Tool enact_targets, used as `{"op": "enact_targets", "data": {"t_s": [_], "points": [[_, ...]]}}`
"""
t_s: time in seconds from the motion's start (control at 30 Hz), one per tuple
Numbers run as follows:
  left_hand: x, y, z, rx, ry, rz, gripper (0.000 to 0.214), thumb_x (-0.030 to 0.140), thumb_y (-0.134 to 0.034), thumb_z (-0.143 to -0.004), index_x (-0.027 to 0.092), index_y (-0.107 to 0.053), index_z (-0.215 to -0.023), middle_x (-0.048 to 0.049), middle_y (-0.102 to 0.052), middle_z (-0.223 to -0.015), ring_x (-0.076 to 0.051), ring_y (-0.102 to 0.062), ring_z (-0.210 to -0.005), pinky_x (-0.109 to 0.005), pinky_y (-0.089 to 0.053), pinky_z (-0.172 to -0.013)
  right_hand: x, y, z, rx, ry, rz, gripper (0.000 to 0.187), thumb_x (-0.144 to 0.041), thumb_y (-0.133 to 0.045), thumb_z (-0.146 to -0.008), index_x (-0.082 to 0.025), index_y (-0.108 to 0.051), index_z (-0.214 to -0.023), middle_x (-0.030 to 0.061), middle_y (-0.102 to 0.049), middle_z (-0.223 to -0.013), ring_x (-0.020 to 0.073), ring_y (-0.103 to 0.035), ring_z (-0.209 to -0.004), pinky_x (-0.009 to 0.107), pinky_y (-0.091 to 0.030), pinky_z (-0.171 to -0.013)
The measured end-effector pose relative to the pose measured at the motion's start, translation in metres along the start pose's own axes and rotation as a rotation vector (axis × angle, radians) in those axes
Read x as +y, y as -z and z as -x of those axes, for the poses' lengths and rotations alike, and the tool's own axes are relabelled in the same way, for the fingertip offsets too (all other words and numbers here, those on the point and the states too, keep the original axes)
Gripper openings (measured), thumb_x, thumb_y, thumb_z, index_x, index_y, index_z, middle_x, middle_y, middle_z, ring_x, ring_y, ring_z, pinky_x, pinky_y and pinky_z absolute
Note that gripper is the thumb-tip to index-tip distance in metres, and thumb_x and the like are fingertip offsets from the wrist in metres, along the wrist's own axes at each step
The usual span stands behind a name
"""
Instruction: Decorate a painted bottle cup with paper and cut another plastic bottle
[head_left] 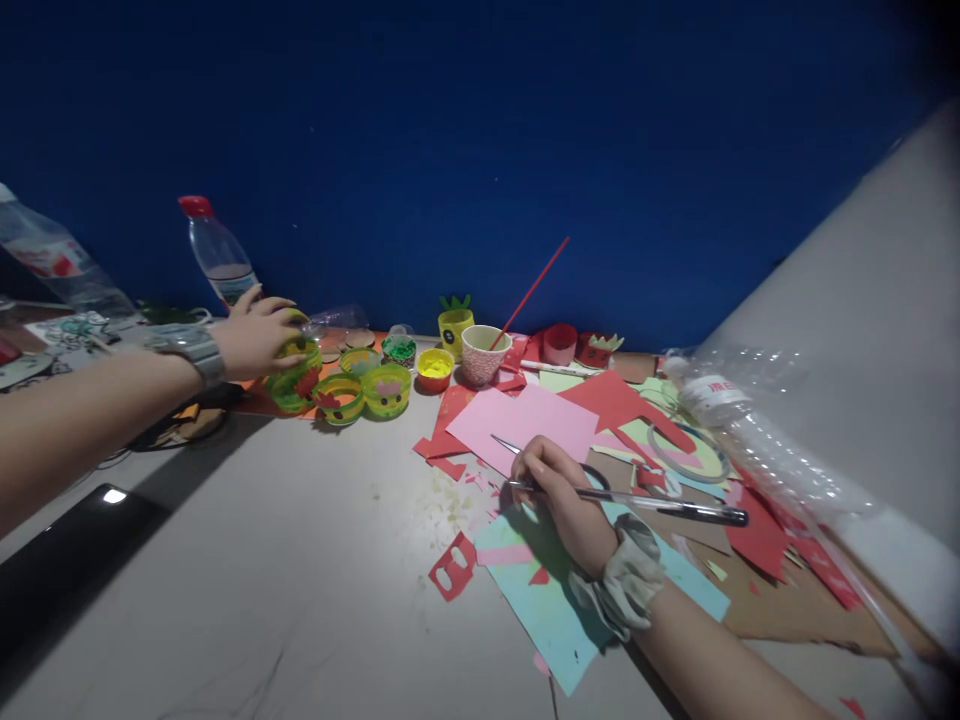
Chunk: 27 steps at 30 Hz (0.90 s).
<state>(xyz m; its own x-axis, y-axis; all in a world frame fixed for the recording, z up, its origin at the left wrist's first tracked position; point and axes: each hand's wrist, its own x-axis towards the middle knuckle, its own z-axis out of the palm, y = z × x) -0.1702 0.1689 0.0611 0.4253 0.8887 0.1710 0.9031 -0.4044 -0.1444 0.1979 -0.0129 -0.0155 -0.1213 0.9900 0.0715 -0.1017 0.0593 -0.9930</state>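
Note:
My left hand [259, 338] is at the far left of a group of small yellow-green rings. Its fingers curve over the top of a ring [294, 388] with a red cut-out on its side; the hand partly hides it. Next to it stand more rings, one with a pink piece and dark eyes [387, 392] and one with a red piece [340, 400]. My right hand [559, 490] is closed around a clear pen [667, 503] with a black end. A pointed metal blade [506, 443] and a black loop handle [598, 477], seemingly scissors, also show at its fingers, over pink paper [525, 420].
Behind are a paper cup [484, 358] with a red stick, a yellow pineapple-like ring [454, 332] and a cup of yellow bits [434, 369]. Bottles stand at left [217, 250] and lie at right [780, 450]. Blue paper [555, 640], red scraps [453, 566], tape [688, 462] and a phone [82, 540] lie around.

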Motion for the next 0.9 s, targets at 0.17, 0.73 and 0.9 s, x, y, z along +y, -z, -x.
{"op": "enact_targets", "data": {"t_s": [0.17,0.73,0.9], "points": [[0.014,0.004,-0.009,0.017,-0.058,-0.022,0.026,0.028,-0.052,-0.083,0.007,-0.066,-0.081,-0.0021,-0.061,-0.117,-0.02,-0.035,-0.121,-0.049,0.001,-0.109,0.001,0.001,0.0,0.006,-0.01,0.017,0.023,-0.032,-0.045,-0.09,-0.019,-0.045,-0.071,-0.0041,-0.045,-0.064,0.0093,-0.044,-0.053,0.022,-0.031,-0.051],[0.124,0.088,0.092,0.373,-0.552,-0.051,0.024,0.027,-0.043,-0.088,0.023,-0.065,-0.096,0.0031,-0.05,-0.12,-0.02,-0.035,-0.123,-0.055,-0.012,-0.11,0.003,0.002,-0.001,0.014,0.026,0.048,0.024,-0.031,-0.045,-0.091,-0.018,-0.045,-0.07,-0.005,-0.045,-0.059,0.0086,-0.042,-0.051,0.022,-0.03,-0.051],[0.161,0.047,0.148,0.346,-0.726,0.178,0.014,0.022,-0.055,-0.081,0.027,-0.064,-0.091,0.006,-0.054,-0.125,-0.017,-0.032,-0.128,-0.044,-0.006,-0.117,0.002,0.002,0.0,0.025,0.035,0.076,0.024,-0.032,-0.044,-0.091,-0.019,-0.045,-0.071,-0.0049,-0.045,-0.057,0.0094,-0.042,-0.051,0.023,-0.03,-0.051]]}}
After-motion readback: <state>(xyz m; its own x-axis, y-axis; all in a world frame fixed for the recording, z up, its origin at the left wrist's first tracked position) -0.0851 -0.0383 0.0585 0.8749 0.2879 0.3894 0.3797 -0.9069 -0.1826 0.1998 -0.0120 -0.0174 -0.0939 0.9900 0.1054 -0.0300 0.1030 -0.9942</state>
